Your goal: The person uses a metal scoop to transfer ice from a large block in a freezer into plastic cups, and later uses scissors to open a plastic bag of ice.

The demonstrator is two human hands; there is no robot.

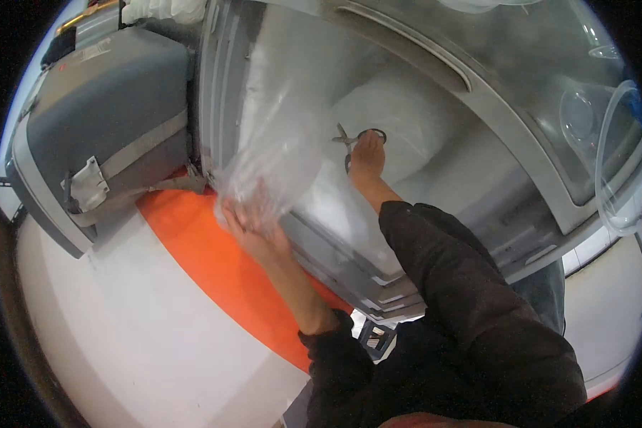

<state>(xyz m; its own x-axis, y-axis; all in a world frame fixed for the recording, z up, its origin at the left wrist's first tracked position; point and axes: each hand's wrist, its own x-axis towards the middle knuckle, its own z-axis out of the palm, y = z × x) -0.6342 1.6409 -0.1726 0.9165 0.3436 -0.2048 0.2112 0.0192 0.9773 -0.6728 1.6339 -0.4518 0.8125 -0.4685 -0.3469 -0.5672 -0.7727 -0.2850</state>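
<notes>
My left hand is closed on the bunched lower end of a clear plastic film or bag, and its fingers show blurred through the plastic. Dark-handled scissors are in my right hand, their blades apart and pointing left toward the plastic. Beneath the scissors lies a pale, rounded mass inside a grey bin; what it is made of cannot be told. The plastic hangs over the bin's left side, and some drapes across its near rim.
Over the bin's far right side is a grey-framed panel with a long handle. Clear plastic containers stand at the right. To the left is a grey rounded case with a strap. An orange and white surface spreads at lower left.
</notes>
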